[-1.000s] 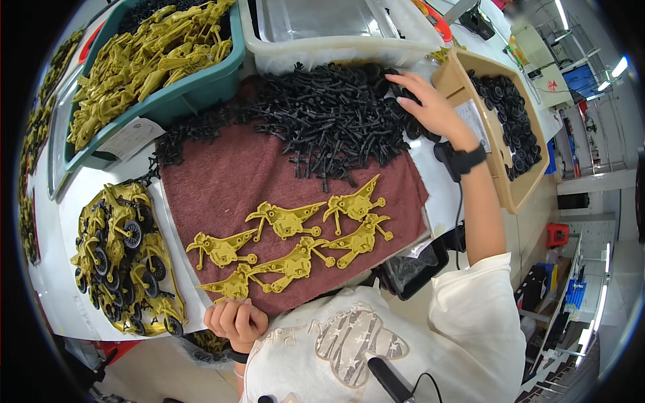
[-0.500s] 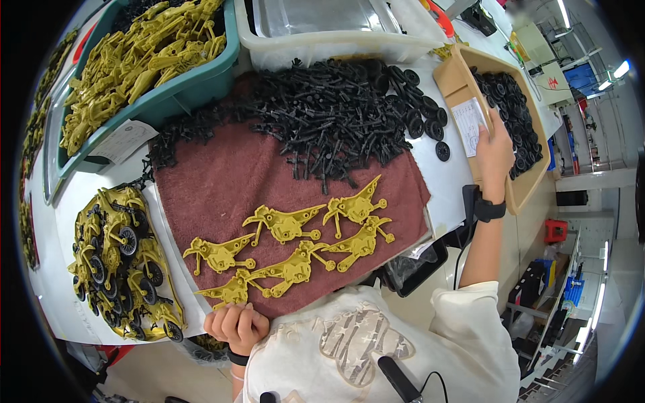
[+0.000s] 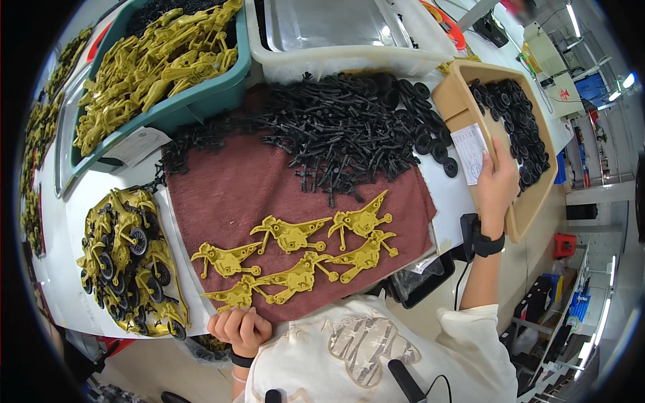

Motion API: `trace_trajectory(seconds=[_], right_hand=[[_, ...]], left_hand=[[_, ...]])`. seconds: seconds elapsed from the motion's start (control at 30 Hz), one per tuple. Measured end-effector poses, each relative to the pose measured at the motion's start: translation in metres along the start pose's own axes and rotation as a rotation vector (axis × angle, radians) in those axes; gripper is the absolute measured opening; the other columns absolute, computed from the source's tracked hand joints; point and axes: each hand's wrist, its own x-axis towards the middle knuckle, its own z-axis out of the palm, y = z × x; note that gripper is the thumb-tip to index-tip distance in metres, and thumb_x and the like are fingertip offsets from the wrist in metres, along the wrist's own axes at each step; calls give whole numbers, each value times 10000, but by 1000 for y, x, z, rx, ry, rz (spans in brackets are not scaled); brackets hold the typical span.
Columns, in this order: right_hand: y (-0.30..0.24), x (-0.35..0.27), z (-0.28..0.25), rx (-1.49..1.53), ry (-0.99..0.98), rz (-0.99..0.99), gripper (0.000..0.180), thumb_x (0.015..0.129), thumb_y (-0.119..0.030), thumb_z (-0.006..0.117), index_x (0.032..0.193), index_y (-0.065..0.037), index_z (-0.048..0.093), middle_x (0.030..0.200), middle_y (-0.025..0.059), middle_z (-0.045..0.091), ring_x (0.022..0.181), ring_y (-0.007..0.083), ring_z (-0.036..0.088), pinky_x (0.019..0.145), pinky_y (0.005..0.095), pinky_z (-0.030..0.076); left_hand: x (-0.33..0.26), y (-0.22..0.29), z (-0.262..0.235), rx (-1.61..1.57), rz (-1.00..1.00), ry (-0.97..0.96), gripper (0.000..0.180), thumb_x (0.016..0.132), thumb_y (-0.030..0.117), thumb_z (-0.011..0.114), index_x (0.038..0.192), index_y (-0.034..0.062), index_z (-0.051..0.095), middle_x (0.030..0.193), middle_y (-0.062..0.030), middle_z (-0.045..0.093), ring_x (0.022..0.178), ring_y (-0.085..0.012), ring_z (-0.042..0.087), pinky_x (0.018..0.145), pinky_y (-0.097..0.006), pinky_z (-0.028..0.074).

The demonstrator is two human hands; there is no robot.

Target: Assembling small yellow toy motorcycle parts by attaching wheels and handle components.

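Observation:
My right hand (image 3: 498,185) grips the near left wall of a tan plastic bin (image 3: 457,86), which holds small black wheels (image 3: 526,127). My left hand (image 3: 240,329) is curled at the near edge of a maroon cloth (image 3: 222,181), right beside a yellow toy motorcycle part (image 3: 235,293); whatever lies inside its fingers is hidden. Several more yellow motorcycle halves (image 3: 293,234) lie flat in two rows on the cloth. Behind them spreads a heap of thin black plastic parts (image 3: 336,127), with loose black wheels (image 3: 440,152) at its right side.
At far left a teal bin (image 3: 195,101) is piled with yellow parts. A tray (image 3: 180,295) of yellow motorcycles with black wheels stands at left. A translucent white tub (image 3: 349,64) sits at the back. A black container (image 3: 423,282) is below the table's near edge.
The whole view has shifted slightly, so the table appears lower and a little to the right. My right hand stays on the bin wall, and my left hand remains curled.

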Motion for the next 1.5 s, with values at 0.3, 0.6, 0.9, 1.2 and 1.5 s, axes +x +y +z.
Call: trace_trajectory(seconds=[0.3,0.6,0.9,1.2,1.5], right_hand=[[-4,4,-1,-32,-45,71,345,894,-141,579,1232,-131,648,1120,135,684,938,336,669,777,413,521],[10,6,-7,114,-191,-98,447,895,-133,598,1327,-48,520,1199,207,608,1055,392,599,871,433,485],[-90,57,-109,364,-597,-763,467,829,-117,649,1280,-55,547,1306,176,521,1219,362,495,1024,410,395],[-317,131,-14,692,-430,-1459,485,819,-165,688,1275,-80,544,1231,145,549,1180,319,525,1003,379,427],[-462,47,8,717,-478,-1572,450,796,-279,752,1207,-145,626,1132,102,658,1092,302,585,919,392,470]], left_hand=[[-2,-1,0,5,18,6,130,814,99,559,937,142,567,958,-34,568,849,-240,561,791,-412,404],[-8,-4,4,25,12,62,109,811,129,552,917,143,576,944,-36,567,864,-245,560,808,-426,400],[-4,-3,3,-76,13,96,146,798,182,561,937,152,594,928,-22,567,894,-231,547,819,-414,407],[0,2,-1,-63,-22,134,131,773,179,622,904,178,629,917,34,620,872,-157,578,797,-341,423],[-2,-3,-6,-78,-23,108,116,802,227,611,905,201,657,922,67,644,850,-110,591,785,-285,407]])
